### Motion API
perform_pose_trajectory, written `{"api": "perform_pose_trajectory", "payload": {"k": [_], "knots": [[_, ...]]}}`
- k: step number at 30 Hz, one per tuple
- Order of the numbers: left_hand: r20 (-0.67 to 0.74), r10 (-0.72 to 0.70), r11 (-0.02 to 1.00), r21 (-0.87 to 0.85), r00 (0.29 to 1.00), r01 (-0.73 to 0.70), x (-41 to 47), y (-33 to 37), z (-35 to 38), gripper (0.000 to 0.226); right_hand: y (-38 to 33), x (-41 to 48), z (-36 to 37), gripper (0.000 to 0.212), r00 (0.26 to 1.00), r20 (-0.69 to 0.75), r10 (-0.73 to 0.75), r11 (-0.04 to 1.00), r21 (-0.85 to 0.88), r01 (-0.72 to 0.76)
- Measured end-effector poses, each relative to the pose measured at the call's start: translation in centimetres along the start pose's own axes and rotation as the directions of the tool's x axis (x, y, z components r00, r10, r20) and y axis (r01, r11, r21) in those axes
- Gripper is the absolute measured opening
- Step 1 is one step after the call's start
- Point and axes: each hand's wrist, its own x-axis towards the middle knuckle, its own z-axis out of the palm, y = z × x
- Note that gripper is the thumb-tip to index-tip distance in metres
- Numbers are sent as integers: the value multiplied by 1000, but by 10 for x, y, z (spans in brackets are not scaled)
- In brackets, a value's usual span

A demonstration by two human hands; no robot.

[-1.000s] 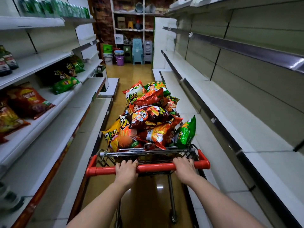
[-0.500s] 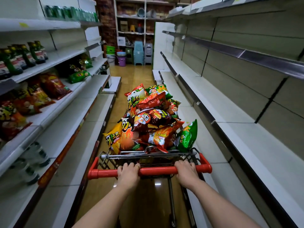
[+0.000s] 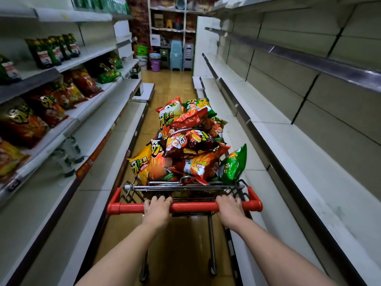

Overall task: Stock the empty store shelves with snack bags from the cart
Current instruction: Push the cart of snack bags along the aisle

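Note:
A wire shopping cart stands in the aisle in front of me, its red handle (image 3: 191,207) across the lower middle. Heaped in it are several snack bags (image 3: 189,141), red, orange, yellow and green; a green bag (image 3: 235,164) leans at the right rear corner. My left hand (image 3: 157,207) grips the handle left of centre. My right hand (image 3: 229,207) grips it right of centre. The white shelves on the right (image 3: 288,153) are bare. The left shelves (image 3: 86,131) hold bags only on the upper levels.
On the left, red and orange snack bags (image 3: 37,114) and dark green packs (image 3: 53,49) fill upper shelves, and clear bottles (image 3: 68,155) stand lower down. The wooden floor runs ahead to stacked plastic stools (image 3: 177,55) and buckets (image 3: 154,61) at the aisle end.
The cart has rolled backward along the aisle with both hands on the handle. More of the stocked left shelves, the green packs and the bottles have come into view.

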Motion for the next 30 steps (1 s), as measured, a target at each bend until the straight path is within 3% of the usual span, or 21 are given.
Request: {"api": "perform_pose_trajectory", "payload": {"k": [15, 30], "knots": [[-49, 29, 999, -12, 998, -29, -225, 19, 47, 42, -12, -230, 32, 36, 999, -48, 14, 1000, 12, -13], [-7, 23, 999, -31, 1000, -23, -447, 43, 88, 40, -20, -456, 55, 33, 999, 23, 26, 999, 25, -26]]}}
